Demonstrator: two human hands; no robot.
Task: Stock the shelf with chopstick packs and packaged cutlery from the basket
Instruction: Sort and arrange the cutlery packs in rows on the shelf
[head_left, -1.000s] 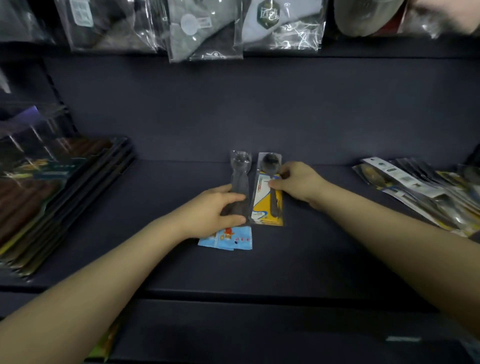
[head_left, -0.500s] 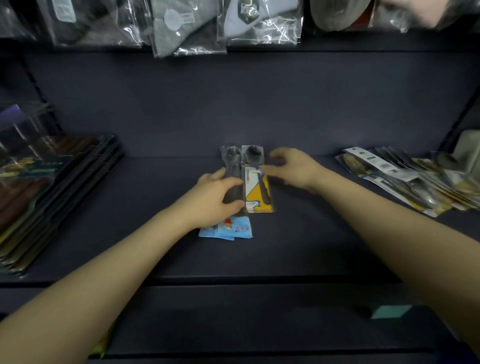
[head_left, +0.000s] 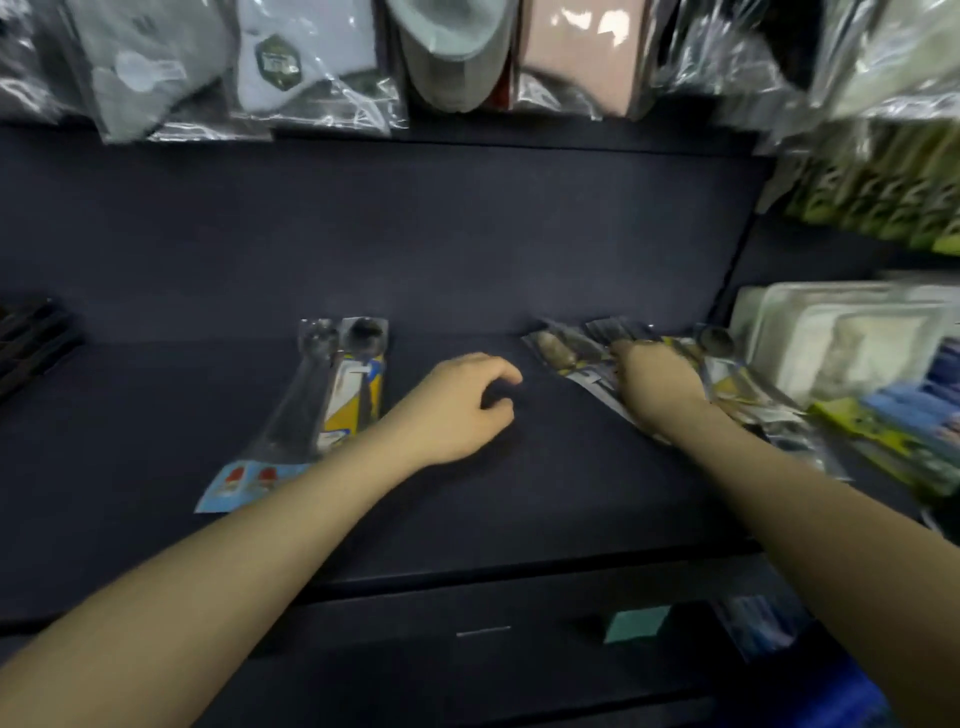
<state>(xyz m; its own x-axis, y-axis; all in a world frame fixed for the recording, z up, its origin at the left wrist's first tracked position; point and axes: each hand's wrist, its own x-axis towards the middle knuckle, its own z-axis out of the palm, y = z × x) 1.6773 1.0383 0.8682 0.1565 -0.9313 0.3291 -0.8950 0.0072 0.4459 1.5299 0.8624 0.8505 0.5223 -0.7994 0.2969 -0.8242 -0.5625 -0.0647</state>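
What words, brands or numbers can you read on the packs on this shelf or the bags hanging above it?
None are readable.
Blue-card spoon pack: print blurred.
Yellow-card spoon pack: print blurred.
Hexagonal badge on a hanging bag: too small.
Pile under right hand: motion-blurred.

Shop: shelf (head_left: 467, 519) w/ packaged goods (head_left: 311, 67).

Open lane on the dark shelf (head_left: 545, 499) btwn the two spoon packs (head_left: 332, 395) on the left & the fanned cutlery pile (head_left: 587, 364) on the right. Bagged stuff (head_left: 311, 67) overhangs up top, boxes (head_left: 841, 338) crowd far right.
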